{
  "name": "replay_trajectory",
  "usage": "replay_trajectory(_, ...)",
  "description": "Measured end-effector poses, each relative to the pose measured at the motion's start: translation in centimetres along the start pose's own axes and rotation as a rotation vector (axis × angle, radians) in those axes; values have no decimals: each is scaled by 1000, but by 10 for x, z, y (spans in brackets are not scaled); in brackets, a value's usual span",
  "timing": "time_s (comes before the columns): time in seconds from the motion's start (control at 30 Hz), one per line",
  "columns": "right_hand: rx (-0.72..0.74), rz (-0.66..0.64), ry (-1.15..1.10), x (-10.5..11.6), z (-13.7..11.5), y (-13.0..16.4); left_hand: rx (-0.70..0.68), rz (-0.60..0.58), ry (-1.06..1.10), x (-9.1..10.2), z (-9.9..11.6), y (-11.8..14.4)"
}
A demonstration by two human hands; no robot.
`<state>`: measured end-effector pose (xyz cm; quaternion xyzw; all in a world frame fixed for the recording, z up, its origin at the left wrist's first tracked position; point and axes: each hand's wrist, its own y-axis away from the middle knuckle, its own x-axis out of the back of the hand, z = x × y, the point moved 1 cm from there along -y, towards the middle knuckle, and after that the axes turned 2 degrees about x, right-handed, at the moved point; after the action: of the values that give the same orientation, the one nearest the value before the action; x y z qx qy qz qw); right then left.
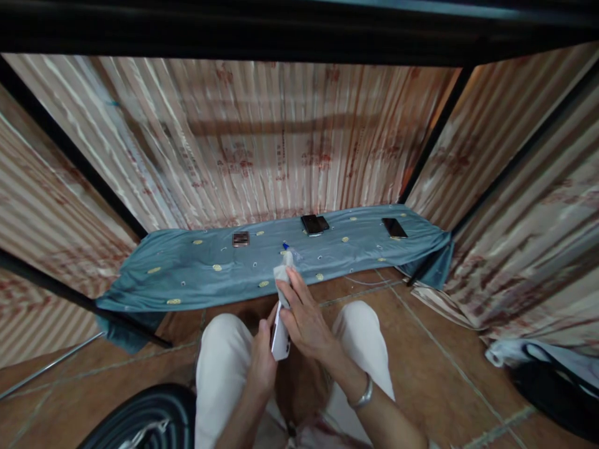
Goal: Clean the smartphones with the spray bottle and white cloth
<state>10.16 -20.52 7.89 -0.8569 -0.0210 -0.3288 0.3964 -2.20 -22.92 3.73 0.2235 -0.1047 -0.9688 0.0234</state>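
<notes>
My left hand grips a pale smartphone by its edge, and the phone is tilted between my knees. My right hand pinches a crumpled white wipe against the phone's upper end. Part of the phone is hidden behind my fingers and the wipe. Just beyond the wipe, on the blue cloth, lies a small blue object with something clear beside it; its kind is too small to make out.
On the cloth-covered low shelf are dark phone-like slabs, another dark slab and a small dark patterned item. Black frame bars and striped curtains enclose it. A black ribbed round object stands lower left.
</notes>
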Motion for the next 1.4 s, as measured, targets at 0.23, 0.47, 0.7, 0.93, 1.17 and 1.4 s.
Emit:
replay_trajectory(0.23,95,-176,2,-10,-41,49,81,114,103,6,-8,8)
replay_trajectory(0.47,10,14,46,-2,-8,27,72,1,59,0,-12,27)
replay_trajectory(0.7,-181,85,-52,-8,6,21,138,-34,62,-3,3,48)
replay_trajectory(0.93,-328,129,-137,-21,6,38,236,37,242,4,1,49)
replay_trajectory(1.17,-195,-25,14,-17,-10,43,271,143,356,1,3,41)
replay_trajectory(1.4,13,-166,11,-20,-49,67,334,78,411,5,7,28)
